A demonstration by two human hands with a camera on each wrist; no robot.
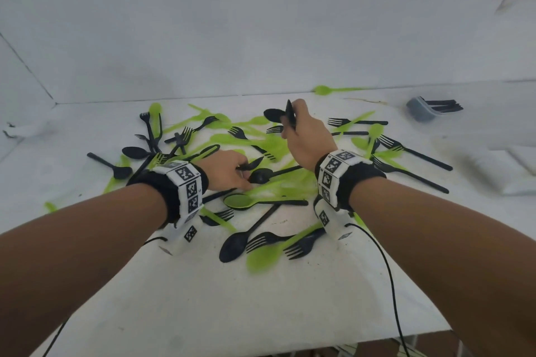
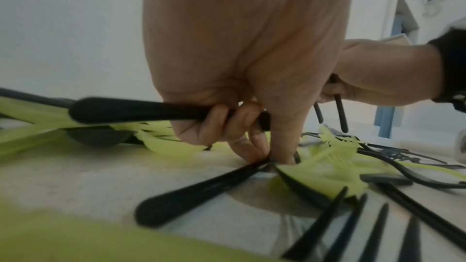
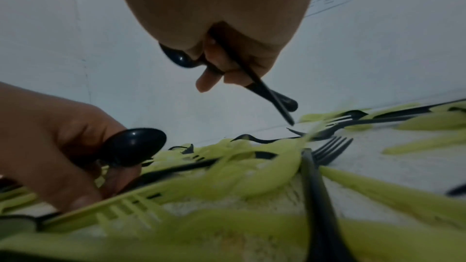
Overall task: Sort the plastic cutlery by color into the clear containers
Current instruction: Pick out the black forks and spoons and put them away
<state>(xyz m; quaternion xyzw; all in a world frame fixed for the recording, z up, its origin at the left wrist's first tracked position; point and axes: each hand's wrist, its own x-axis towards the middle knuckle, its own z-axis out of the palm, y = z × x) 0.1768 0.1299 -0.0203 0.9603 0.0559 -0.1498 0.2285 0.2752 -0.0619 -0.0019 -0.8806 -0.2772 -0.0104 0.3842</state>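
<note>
Amid glossy cutlery [image 1: 261, 139], hands [image 1: 229, 169] around slim black spoons [image 1: 274, 114]

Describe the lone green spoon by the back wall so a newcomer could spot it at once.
Start at the white table and follow its far edge, where it meets the wall, toward the right. There lies the green spoon, bowl to the left and handle pointing right, left of the clear container that holds black cutlery. Unlike the other green pieces, it sits alone, clear of the mixed pile.
</note>
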